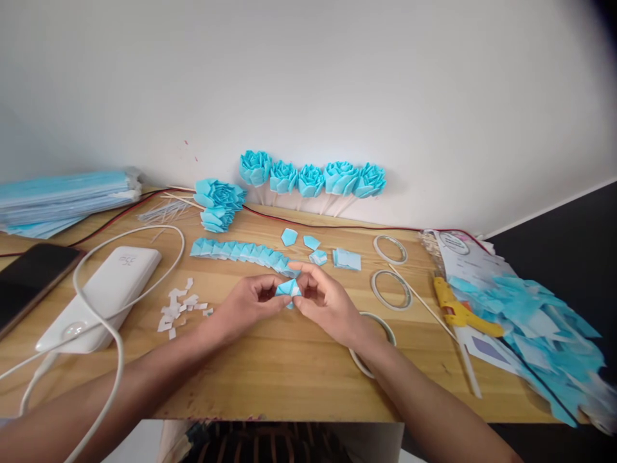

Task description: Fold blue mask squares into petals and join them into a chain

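Surface: pale wooden table (289, 379) set against a plain white wall (337, 77); dark floor to the right of it.

Landmark: petal strip (241, 251), a chain of folded blue papers lying mid-table.

- Behind the petal strip, against the wall: five paper roses (311, 179) on sticks; two more roses stacked (219, 199) just left of them.
- Right of the petal strip: loose blue pieces (347, 259), then two tape rolls (390, 249), a wooden skewer (419, 299), a yellow glue gun (457, 312) and, farthest out, a heap of blue offcuts (530, 328).
- Left of the petal strip: white power bank (110, 289) with looping white cable (116, 347), a dark phone (29, 276), and a stack of blue sheets (62, 196) at the far corner.
- In front of the petal strip, to the left: small white scraps (176, 308).

Hands: both my forearms come in from the near edge and meet just in front of the petal strip's right end. My left hand (245, 302) and right hand (328, 302) face each other, fingers curled inward. Each grip is pinched tight on one small blue paper piece (288, 289), held between them just above the table. My right wrist lies over a third tape roll (359, 360).
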Action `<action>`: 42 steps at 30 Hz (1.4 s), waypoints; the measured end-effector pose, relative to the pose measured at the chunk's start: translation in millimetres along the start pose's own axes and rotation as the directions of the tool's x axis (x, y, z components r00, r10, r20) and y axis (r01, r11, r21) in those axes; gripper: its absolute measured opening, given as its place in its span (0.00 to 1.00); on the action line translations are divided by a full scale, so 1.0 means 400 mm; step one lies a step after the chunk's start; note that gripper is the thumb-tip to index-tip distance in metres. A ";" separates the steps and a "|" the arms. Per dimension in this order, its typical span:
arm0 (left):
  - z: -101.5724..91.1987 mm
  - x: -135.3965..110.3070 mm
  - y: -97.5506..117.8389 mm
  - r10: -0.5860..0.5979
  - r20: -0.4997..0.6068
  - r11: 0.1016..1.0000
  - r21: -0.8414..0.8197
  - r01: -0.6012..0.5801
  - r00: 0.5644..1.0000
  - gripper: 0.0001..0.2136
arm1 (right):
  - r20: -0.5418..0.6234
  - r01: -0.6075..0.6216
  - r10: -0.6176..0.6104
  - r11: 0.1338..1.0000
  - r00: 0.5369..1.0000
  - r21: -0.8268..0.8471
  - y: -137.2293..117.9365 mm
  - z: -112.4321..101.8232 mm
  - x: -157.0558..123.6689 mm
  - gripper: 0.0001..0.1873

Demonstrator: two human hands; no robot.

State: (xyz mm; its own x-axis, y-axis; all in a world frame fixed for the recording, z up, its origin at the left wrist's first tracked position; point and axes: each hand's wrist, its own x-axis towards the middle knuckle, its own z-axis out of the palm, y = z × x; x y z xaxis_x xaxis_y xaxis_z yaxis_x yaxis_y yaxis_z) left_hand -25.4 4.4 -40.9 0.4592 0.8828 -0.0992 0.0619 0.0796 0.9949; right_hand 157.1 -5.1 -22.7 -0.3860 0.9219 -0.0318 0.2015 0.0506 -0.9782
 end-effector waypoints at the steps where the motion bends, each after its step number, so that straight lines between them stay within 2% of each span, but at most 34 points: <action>1: 0.000 0.000 -0.001 -0.003 0.000 1.000 0.003 0.003 1.000 0.09 | 0.008 0.004 -0.003 1.000 1.000 -0.002 -0.001 -0.002 0.000 0.24; 5: -0.002 -0.005 -0.007 -0.033 0.002 0.998 0.046 0.033 0.999 0.10 | 0.022 -0.014 0.013 0.999 1.000 0.036 0.004 -0.012 0.001 0.22; 12: 0.000 -0.008 -0.007 -0.032 0.070 0.993 0.120 0.023 0.997 0.08 | -0.050 -0.008 0.010 0.999 0.999 0.051 0.015 -0.005 0.001 0.20; 16: 0.000 -0.007 -0.007 -0.052 0.045 0.989 0.143 0.045 0.998 0.09 | -0.057 0.005 -0.002 0.999 0.998 0.054 0.009 -0.011 0.001 0.17; 22: -0.001 -0.009 -0.014 -0.054 0.041 0.992 0.117 0.049 0.998 0.12 | -0.017 0.013 -0.012 0.998 1.000 0.056 0.005 -0.016 0.002 0.20; 27: -0.005 -0.002 -0.005 -0.050 -0.004 0.998 0.042 0.050 0.999 0.13 | -0.104 0.029 -0.022 0.997 0.994 0.065 0.012 -0.015 0.009 0.21; 33: -0.009 0.006 -0.012 -0.005 -0.074 1.000 0.022 0.007 0.997 0.10 | -0.123 0.031 -0.027 0.999 0.992 0.036 0.010 -0.024 0.006 0.19; 37: -0.009 0.007 -0.010 0.020 -0.126 1.000 -0.009 -0.021 0.992 0.11 | -0.032 0.013 -0.010 0.996 0.999 0.085 0.012 -0.019 0.005 0.24; 39: -0.007 0.006 -0.005 0.023 -0.129 0.999 -0.023 -0.026 0.991 0.11 | -0.008 -0.005 0.006 0.998 1.000 0.057 0.013 -0.015 0.007 0.26; 42: -0.002 0.005 0.004 0.005 -0.106 0.999 -0.035 -0.008 0.994 0.11 | -0.074 0.005 -0.005 1.000 0.997 -0.007 0.011 -0.013 0.010 0.24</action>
State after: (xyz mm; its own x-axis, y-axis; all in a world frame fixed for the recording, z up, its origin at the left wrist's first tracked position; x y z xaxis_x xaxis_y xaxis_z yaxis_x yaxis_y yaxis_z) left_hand -25.2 6.5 -39.5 0.3634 0.9270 -0.0923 0.0267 0.0886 0.9957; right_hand 161.0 0.7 -26.0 -0.3190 0.9477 -0.0112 0.2056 0.0577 -0.9769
